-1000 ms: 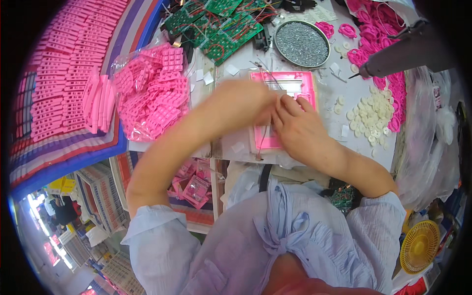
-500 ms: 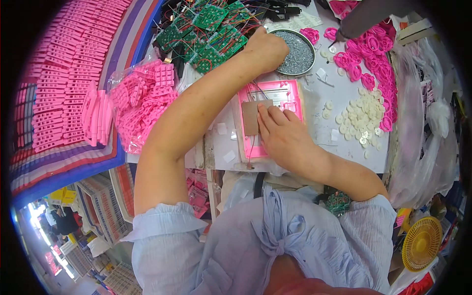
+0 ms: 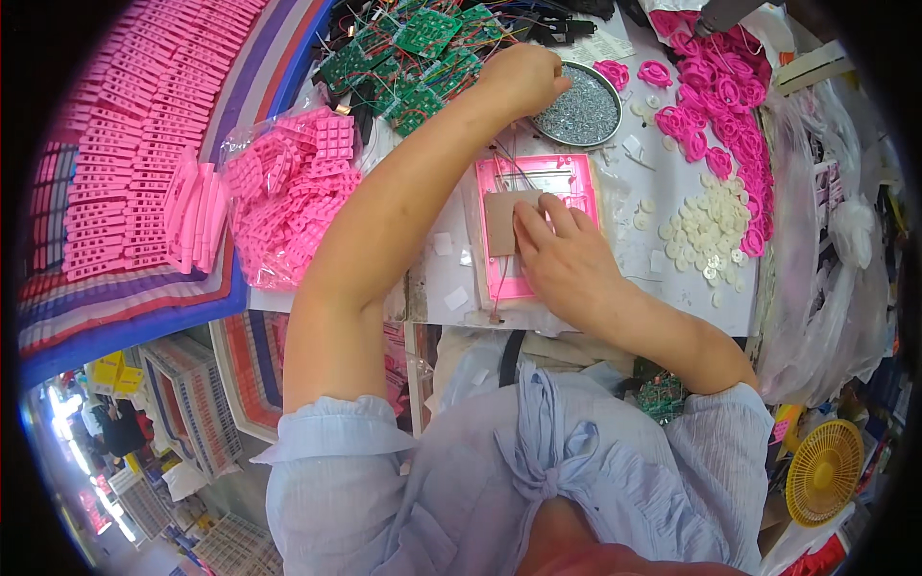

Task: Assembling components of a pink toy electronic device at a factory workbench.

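My left hand [image 3: 523,81] is at the left rim of a round tin [image 3: 615,134] of small grey metal pieces, probably screws. Its fingers are curled together, and anything between them is too small to make out. My right hand [image 3: 574,257] holds a flat brown board [image 3: 501,227] in place with its fingertips, at the board's right edge. The thumb is hidden. Beneath the board lies an open pink plastic housing [image 3: 516,288], with thin wires coming out at its top and bottom and a metal strip across its upper part.
Green circuit boards [image 3: 423,34] with wires are heaped at the back left. A bag of pink keypads [image 3: 288,202] and rows of pink plastic parts [image 3: 106,211] lie left. White discs [image 3: 706,230] and pink rings [image 3: 735,106] spread right. A dark tool [image 3: 725,14] hangs at upper right.
My left hand has drawn back slightly, up and away from the grey pieces toward the tin's left rim. My right hand stays on the brown board; the whole view has shifted a little.
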`<state>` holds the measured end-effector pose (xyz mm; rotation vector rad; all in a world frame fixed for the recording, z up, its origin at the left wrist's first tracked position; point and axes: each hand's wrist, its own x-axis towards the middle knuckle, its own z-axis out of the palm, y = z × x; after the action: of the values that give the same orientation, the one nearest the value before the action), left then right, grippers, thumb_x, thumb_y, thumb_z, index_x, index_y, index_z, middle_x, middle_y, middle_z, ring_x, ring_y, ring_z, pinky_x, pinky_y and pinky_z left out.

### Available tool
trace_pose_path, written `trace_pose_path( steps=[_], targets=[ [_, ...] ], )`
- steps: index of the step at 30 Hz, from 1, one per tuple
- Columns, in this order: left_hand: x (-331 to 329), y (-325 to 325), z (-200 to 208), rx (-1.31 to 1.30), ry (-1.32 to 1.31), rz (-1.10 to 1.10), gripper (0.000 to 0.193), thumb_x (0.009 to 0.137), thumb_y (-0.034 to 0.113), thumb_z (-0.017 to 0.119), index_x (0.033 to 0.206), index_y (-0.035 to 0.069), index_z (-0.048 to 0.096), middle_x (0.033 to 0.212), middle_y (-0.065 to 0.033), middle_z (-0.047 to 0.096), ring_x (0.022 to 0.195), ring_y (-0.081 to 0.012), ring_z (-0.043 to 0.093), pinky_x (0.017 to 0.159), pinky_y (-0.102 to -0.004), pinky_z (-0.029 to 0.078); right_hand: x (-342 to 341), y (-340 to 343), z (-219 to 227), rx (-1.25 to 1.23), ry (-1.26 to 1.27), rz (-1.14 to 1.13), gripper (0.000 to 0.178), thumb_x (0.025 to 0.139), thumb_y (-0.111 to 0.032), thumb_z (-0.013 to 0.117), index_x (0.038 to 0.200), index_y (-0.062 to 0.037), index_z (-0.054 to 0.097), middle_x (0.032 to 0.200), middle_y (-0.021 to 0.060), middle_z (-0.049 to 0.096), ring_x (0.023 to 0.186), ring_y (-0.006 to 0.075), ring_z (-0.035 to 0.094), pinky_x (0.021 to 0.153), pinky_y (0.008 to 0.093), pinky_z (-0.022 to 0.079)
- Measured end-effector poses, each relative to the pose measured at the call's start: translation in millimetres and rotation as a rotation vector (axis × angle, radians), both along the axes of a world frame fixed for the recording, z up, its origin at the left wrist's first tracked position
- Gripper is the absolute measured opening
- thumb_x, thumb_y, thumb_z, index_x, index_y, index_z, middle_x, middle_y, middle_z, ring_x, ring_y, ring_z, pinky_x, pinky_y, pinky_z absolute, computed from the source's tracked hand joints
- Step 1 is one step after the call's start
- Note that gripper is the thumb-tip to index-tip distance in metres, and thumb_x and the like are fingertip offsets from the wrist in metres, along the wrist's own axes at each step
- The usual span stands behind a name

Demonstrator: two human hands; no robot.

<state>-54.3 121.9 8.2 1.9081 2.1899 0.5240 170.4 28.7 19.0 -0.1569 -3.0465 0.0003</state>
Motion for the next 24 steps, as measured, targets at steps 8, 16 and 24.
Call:
trace_pose_path(
  steps=[8, 16, 24],
  targets=[
    [35.6, -136.3, 17.0, 0.172, -0.659, 0.000, 0.021, 0.091, 0.021, 0.071, 0.089, 0.000, 0.070, 0.076, -0.0057, 0.065, 0.070, -0.0132, 0.058, 0.066, -0.0295, 0.047, 4.2, -0.3, -6.4, -0.115, 0.033, -0.102, 0.040, 0.082, -0.018, 0.063, 0.116, 0.0019, 0.062, 0.116, 0.0121, 0.056, 0.109, 0.0295, 0.051, 0.087, 0.0385, 0.044],
    [71.0, -189.5, -16.5, 0.155, -0.849, 0.143, 0.017, 0.096, 0.012, 0.064, 0.100, -0.004, 0.069, 0.092, -0.0086, 0.067, 0.080, -0.0132, 0.061, 0.072, -0.0284, 0.050, 8.2, -0.4, -4.2, -0.148, 0.064, -0.074, 0.054, 0.078, -0.022, 0.071, 0.124, 0.0045, 0.060, 0.115, 0.0126, 0.055, 0.104, 0.0286, 0.052, 0.083, 0.0388, 0.044],
    [40.0, -45.5, -2.6, 0.378, -0.211, 0.059, 0.026, 0.088, 0.029, 0.068, 0.090, 0.004, 0.074, 0.085, -0.0133, 0.072, 0.081, -0.0319, 0.068, 0.071, -0.0423, 0.053, 6.3, -3.6, -0.2, -0.144, 0.026, -0.089, 0.056, 0.078, -0.021, 0.070, 0.127, 0.0041, 0.058, 0.118, 0.0126, 0.054, 0.105, 0.0274, 0.052, 0.083, 0.0383, 0.043]
  ],
)
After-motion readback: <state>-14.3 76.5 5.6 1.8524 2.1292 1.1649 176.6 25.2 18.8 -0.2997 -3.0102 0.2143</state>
